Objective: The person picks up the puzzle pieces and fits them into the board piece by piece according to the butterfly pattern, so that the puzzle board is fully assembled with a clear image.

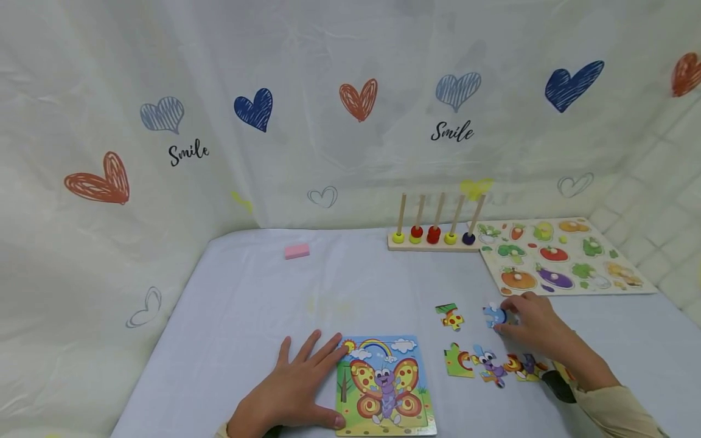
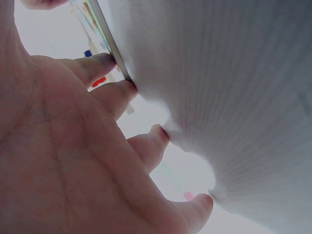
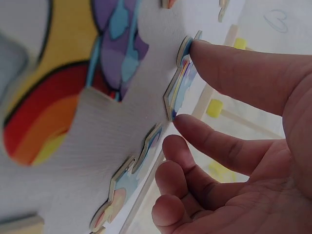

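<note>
My left hand [image 1: 298,386] lies spread with straight fingers, its thumb and index finger on the left edge of a butterfly puzzle board [image 1: 386,389]. In the left wrist view the fingertips [image 2: 127,87] meet the white tabletop and the board's edge. My right hand [image 1: 539,325] pinches a blue puzzle piece [image 1: 495,316] between thumb and index finger. The right wrist view shows rainbow stripes on that piece [image 3: 180,87], its other fingers curled below. Another light blue piece [image 3: 127,183] lies close under those fingers.
Loose puzzle pieces lie right of the board: a green-and-red one [image 1: 459,360], a purple one [image 1: 491,365], a butterfly-wing one [image 1: 524,367] and a yellow-dotted one [image 1: 451,317]. Behind stand a peg stacker [image 1: 432,246] and a vegetable board [image 1: 564,258]. A pink block [image 1: 297,251] sits back left.
</note>
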`<control>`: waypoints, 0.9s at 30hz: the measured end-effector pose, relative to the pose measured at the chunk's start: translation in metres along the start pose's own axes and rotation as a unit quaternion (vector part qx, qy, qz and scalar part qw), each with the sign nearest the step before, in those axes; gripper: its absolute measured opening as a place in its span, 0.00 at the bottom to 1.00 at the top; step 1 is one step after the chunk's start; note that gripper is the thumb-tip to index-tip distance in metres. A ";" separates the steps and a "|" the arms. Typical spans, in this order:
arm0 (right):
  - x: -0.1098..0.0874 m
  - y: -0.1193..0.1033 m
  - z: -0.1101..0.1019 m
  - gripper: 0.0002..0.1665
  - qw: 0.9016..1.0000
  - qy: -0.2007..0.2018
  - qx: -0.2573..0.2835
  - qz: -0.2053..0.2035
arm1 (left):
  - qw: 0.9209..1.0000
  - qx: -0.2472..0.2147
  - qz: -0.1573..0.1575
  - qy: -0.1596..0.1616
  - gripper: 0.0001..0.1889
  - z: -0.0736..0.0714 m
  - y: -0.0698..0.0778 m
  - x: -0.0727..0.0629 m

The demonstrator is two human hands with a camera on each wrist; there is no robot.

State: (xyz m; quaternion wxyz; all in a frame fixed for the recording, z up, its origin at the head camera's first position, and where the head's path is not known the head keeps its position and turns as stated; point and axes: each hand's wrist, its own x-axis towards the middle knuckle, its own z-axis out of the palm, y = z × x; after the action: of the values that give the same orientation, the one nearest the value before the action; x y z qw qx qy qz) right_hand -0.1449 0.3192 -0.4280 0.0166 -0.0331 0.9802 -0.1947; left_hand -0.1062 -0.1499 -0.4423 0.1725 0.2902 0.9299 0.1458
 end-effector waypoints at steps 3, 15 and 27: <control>0.000 0.001 0.000 0.28 1.000 -0.003 -0.002 0.000 | 1.000 -0.001 0.000 -0.001 0.60 0.000 0.000 0.000; 0.002 -0.001 0.000 0.30 1.000 0.004 0.022 -0.010 | 1.000 -0.002 -0.001 -0.003 0.60 0.000 0.000 -0.001; -0.002 -0.007 0.002 0.22 0.995 0.021 0.095 -0.016 | 1.000 0.001 -0.003 -0.004 0.60 0.000 0.000 0.001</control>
State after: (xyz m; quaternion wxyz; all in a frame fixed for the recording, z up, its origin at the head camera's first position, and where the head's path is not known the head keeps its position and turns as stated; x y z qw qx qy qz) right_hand -0.1420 0.3118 -0.4269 -0.0035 -0.0430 0.9567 -0.2878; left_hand -0.1065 -0.1493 -0.4425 0.1763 0.2883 0.9302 0.1430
